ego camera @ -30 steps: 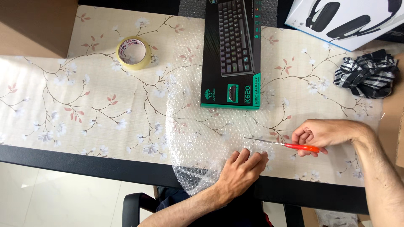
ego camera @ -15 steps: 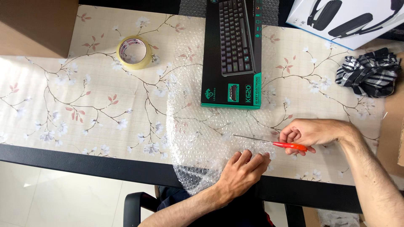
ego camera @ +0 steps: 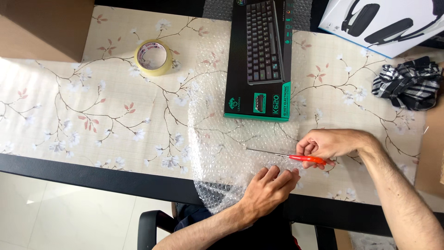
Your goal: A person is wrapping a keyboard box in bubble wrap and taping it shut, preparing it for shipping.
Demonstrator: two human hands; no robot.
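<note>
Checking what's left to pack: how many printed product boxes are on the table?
2. The black and green keyboard box lies at top centre, partly on the bubble wrap; the white headphone box sits at the top right corner. Others may lie out of frame.

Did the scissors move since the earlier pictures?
Yes. The scissors moved left across the bubble wrap; their tip now lies below the keyboard box instead of its right corner.
</note>
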